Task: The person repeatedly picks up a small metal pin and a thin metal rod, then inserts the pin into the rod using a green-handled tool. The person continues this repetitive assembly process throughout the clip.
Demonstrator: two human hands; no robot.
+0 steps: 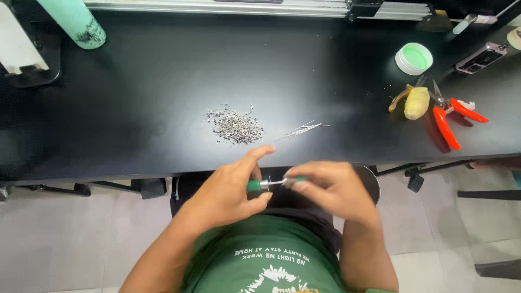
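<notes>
My left hand (232,191) grips a small tool with a green handle (254,185) and a metal tip, held below the front edge of the black table (135,108). My right hand (332,187) pinches something small at the tool's metal tip (275,183); what it is I cannot tell. Both hands hover over my lap, close to my green shirt. On the table just beyond them lie a heap of small metal parts (235,126) and a few thin metal pins (305,129).
At the right of the table lie red-handled cutters (448,120), a yellow sponge-like lump (416,103), a round white tub with green inside (413,58) and a small pink-grey device (480,58). A mint bottle (73,20) stands at the back left. A metal rail (228,6) runs along the back.
</notes>
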